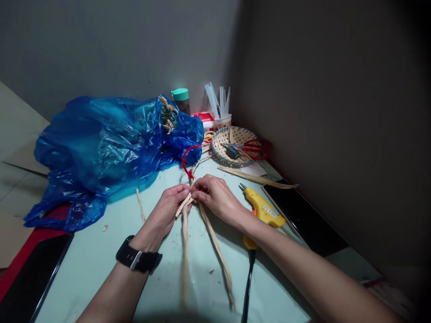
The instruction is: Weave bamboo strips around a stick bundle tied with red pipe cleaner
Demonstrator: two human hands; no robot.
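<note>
Pale straw-like fibre strips [185, 242] run from between my fingertips down toward the front of the table. My left hand [170, 204], with a black watch on its wrist, pinches these strips. Close against it, my right hand [213, 194] has thumb and fingers closed on the same strips. One longer strip [215, 244] trails down from below the right fingers, and short flat ends stick out at the left thumb. Just beyond the fingertips, a red tie [185, 161] wraps the bundled fibre. The exact crossing of the strips is partly hidden by my fingers.
A yellow glue gun [264, 208] lies right of my right hand beside a dark phone [303, 220]. Behind are a woven basket [218, 152] with red-handled scissors [257, 149], and a cup [223, 121] of glue sticks. A blue plastic bag [101, 143] fills the left; another dark device [37, 273] lies front left.
</note>
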